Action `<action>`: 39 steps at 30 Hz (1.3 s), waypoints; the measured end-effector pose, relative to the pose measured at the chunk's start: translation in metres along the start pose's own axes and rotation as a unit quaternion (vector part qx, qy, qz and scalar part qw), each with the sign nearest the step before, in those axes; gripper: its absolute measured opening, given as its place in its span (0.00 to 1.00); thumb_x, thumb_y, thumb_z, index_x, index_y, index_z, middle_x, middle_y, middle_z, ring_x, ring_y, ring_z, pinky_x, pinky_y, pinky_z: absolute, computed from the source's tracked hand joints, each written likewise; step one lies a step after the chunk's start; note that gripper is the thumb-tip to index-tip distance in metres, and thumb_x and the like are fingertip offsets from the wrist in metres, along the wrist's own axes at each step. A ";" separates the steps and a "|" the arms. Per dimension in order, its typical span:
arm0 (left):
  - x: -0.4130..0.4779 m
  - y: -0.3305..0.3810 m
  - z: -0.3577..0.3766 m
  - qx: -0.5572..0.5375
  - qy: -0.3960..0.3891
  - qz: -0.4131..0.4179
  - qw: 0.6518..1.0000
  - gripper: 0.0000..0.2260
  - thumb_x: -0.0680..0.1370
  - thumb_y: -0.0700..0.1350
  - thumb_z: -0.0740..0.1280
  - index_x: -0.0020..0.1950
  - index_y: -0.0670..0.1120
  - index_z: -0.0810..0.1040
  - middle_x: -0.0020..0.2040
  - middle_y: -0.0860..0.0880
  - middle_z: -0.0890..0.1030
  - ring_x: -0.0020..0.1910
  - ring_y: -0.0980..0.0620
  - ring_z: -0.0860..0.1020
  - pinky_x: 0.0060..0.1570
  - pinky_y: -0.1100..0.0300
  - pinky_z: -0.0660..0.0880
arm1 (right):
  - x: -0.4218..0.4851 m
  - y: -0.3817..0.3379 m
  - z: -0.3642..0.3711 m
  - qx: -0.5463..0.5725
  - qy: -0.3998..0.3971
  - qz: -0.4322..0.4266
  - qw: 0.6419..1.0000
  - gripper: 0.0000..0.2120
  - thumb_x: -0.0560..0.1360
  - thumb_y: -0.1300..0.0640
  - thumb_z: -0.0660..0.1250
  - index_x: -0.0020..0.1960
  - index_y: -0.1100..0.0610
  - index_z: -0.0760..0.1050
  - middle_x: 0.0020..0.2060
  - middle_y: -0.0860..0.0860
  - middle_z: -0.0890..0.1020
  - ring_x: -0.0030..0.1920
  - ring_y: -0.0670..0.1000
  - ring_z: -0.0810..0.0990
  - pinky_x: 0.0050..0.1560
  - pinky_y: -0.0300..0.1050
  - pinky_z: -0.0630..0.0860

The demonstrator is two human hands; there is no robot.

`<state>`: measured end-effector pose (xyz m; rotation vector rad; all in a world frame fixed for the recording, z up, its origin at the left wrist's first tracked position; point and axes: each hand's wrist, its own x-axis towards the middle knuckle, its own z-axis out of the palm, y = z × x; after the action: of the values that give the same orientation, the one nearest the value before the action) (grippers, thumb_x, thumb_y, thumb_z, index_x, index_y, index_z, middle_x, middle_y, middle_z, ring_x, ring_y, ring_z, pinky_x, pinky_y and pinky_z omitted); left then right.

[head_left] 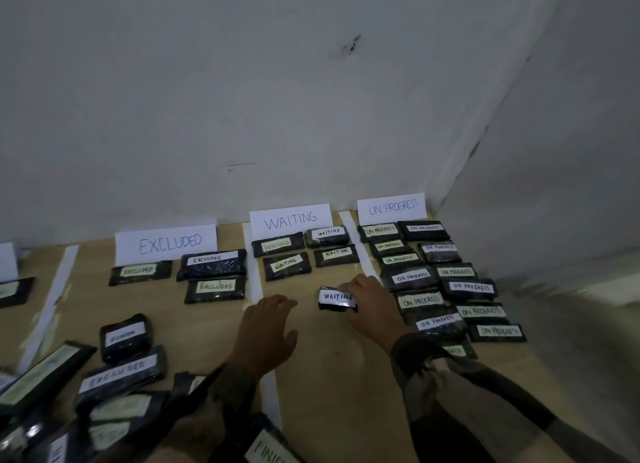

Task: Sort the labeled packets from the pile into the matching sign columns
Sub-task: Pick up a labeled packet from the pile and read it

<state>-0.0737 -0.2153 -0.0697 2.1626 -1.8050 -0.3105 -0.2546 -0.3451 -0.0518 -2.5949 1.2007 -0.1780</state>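
A pale wooden table (329,376) runs into the corner of a white-walled room, with white paper strips (254,282) dividing it into columns. Nearest, at the lower left, lies the unsorted pile (69,403) of dark packets, one on top labelled EXCLUDED (119,376). Another packet at the bottom edge has a label that begins FINIS (268,450).

Further in, the left hand (268,327) is palm down with its fingers spread and relaxed, holding nothing. Whether it touches the wood cannot be told. Just beyond it to the right, the right hand (372,307) has its fingers curled over the right end of a WAITING packet (336,299), label up, low over or on the table inside the WAITING column.

The step in hand looks like the placing of this packet. Four WAITING packets (286,266) already lie in two short rows further back, so it sits best right where it is, under the right-hand pair. It should lie flat and square to them, label readable. The ON PROGRESS packets (410,276) crowd close on the right, so the hand should let go without nudging them or letting the packet cross the strip.

At the back stand the EXCLUDED sign (166,244), the WAITING sign (291,218) and the ON PROGRESS sign (393,207), against the wall (242,82).
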 end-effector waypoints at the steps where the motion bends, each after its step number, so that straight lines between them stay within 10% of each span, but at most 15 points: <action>1: 0.007 0.002 0.005 0.002 -0.006 -0.010 1.000 0.25 0.73 0.53 0.67 0.69 0.49 0.69 0.68 0.49 0.71 0.67 0.50 0.69 0.65 0.53 0.66 | 0.008 0.007 0.001 -0.002 0.003 -0.003 1.000 0.21 0.71 0.60 0.65 0.64 0.53 0.74 0.54 0.53 0.76 0.56 0.56 0.73 0.51 0.49 0.72; 10: 0.044 0.015 0.033 0.020 -0.048 -0.066 0.996 0.27 0.77 0.53 0.62 0.74 0.50 0.59 0.74 0.49 0.62 0.73 0.51 0.59 0.72 0.52 0.58 | 0.061 0.052 0.011 -0.026 -0.017 -0.031 0.999 0.20 0.72 0.60 0.65 0.64 0.54 0.74 0.57 0.53 0.77 0.56 0.56 0.73 0.57 0.48 0.72; 23: 0.048 0.006 0.042 0.021 -0.052 -0.094 0.994 0.28 0.76 0.54 0.63 0.74 0.50 0.59 0.74 0.48 0.62 0.73 0.49 0.58 0.71 0.49 0.58 | 0.080 0.058 0.017 -0.022 0.041 -0.064 0.997 0.20 0.58 0.65 0.74 0.49 0.56 0.80 0.40 0.52 0.81 0.38 0.54 0.78 0.35 0.47 0.76; 39: -0.044 -0.036 -0.012 0.047 0.000 -0.120 0.992 0.28 0.71 0.57 0.54 0.67 0.46 0.71 0.66 0.45 0.73 0.66 0.43 0.70 0.60 0.45 0.68 | 0.021 -0.055 0.046 0.055 0.042 -0.125 0.990 0.16 0.62 0.57 0.63 0.50 0.54 0.78 0.45 0.52 0.79 0.45 0.57 0.77 0.44 0.51 0.73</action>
<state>-0.0448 -0.1653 -0.0727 2.4488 -1.5891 -0.2833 -0.1906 -0.3175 -0.0794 -2.6544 0.8596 -0.3970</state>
